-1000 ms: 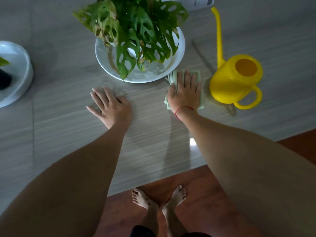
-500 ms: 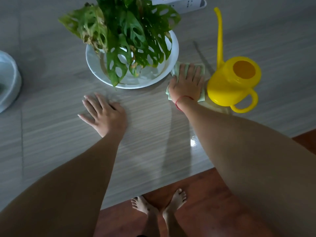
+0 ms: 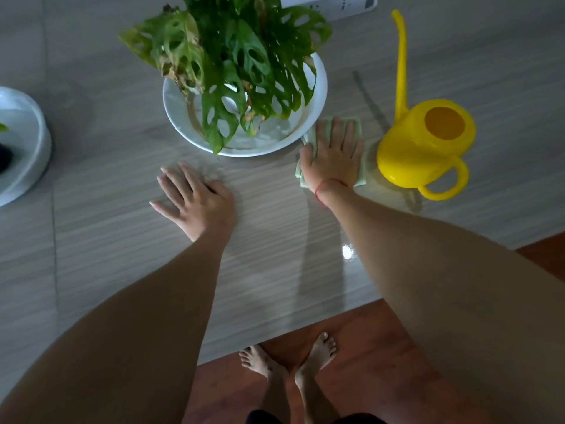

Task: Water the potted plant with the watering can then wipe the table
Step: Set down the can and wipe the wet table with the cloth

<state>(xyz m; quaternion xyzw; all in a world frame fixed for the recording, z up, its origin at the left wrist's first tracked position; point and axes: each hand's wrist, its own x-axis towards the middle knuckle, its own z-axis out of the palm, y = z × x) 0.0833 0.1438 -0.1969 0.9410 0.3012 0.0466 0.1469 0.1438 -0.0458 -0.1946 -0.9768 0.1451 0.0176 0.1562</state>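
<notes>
Both hands unmoved, cloth (image 3: 357, 127) still pressed

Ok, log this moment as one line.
stage: wiping | right hand: flat on green cloth | left hand: flat on table | watering can: upright, set down

The can (image 3: 425, 148) is coloured bright yellow, its opening orange. The cloth (image 3: 359, 175) is pale green. Holed leaves (image 3: 241, 71) are seen in dark green, some yellowed and browned, in a white bowl (image 3: 318, 96). The table (image 3: 122, 209) is striped grey-beige. A red string (image 3: 327, 185) is worn at the right wrist.
</notes>
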